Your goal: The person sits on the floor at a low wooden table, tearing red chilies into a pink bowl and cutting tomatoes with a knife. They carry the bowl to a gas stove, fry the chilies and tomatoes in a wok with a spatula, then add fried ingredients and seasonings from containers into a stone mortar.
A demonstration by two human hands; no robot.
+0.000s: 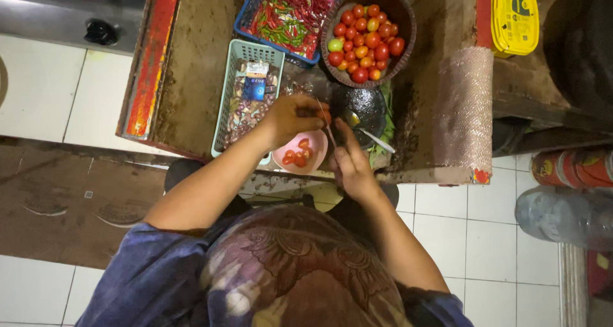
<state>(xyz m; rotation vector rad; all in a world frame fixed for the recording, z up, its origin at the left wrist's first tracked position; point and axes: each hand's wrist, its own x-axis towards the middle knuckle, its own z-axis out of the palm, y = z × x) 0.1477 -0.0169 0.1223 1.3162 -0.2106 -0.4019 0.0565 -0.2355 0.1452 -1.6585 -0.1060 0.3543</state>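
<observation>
— While the left hand (pixel 290 117) pinches a small red tomato (pixel 325 115), where is it?
— Over the round pink plastic bowl (pixel 300 152) near the bench's front edge; right hand (pixel 350 166) fingers grip a thin-bladed knife (pixel 326 124).

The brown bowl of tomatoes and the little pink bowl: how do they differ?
The brown bowl is larger and heaped with whole tomatoes, red, orange and one green; the pink bowl is small and holds only a few cut red pieces. The brown bowl sits farther from the person; the pink bowl lies under the hands. Both are round.
</observation>
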